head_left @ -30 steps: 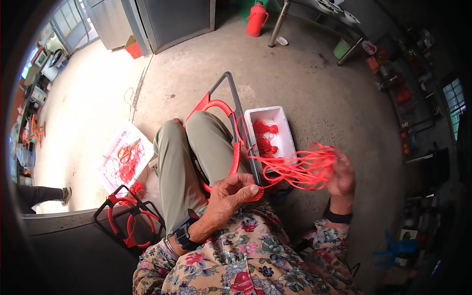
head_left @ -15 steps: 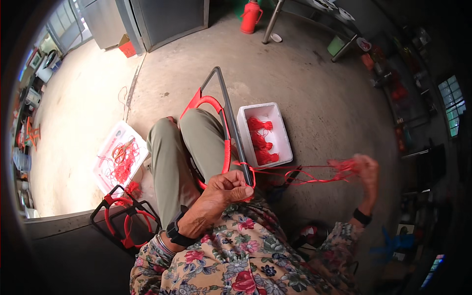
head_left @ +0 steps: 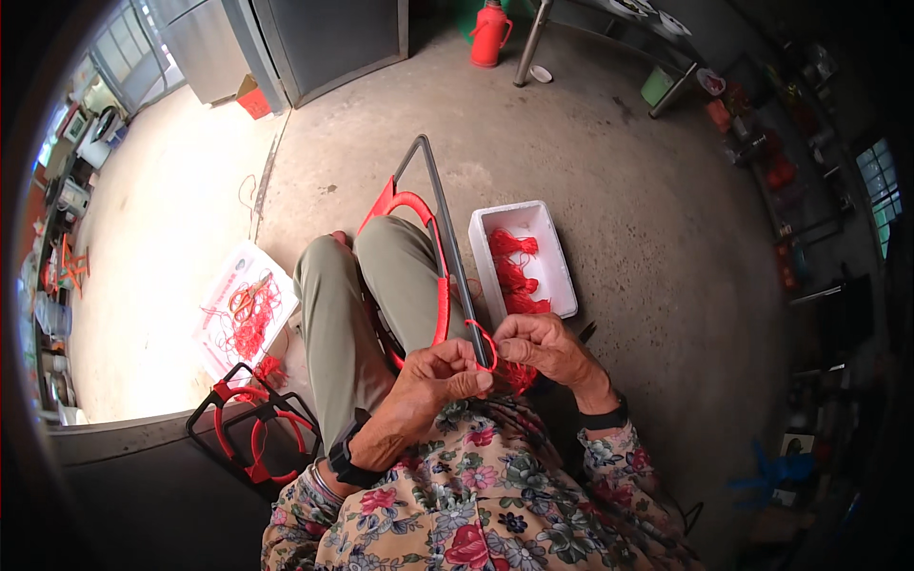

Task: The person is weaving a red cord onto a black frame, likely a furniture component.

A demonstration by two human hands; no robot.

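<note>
A large black triangular frame [head_left: 445, 209] with a red-wrapped ring [head_left: 442, 309] inside it leans across my right thigh. My left hand [head_left: 430, 383] pinches the frame's near corner, thumb against bent fingers. Red cord [head_left: 494, 344] loops around the bar there. Close beside that corner, my right hand [head_left: 550, 350] has its fingers closed on the red cord. A bunch of the same cord [head_left: 518, 377] hangs beneath this hand. The exact fingertip hold is partly hidden.
A white foam box [head_left: 557, 252] with red cord bundles stands right of my knee. Left of my legs lies a white tray [head_left: 215, 285] with tangled red cord and scissors [head_left: 249, 300]. Finished-looking smaller black frames [head_left: 257, 472] rest nearby. A red thermos [head_left: 488, 38] stands far ahead.
My right hand has come in from the far right to the frame's near corner, and the stretched cord has gone slack and bunched below it. My left hand keeps its hold.
</note>
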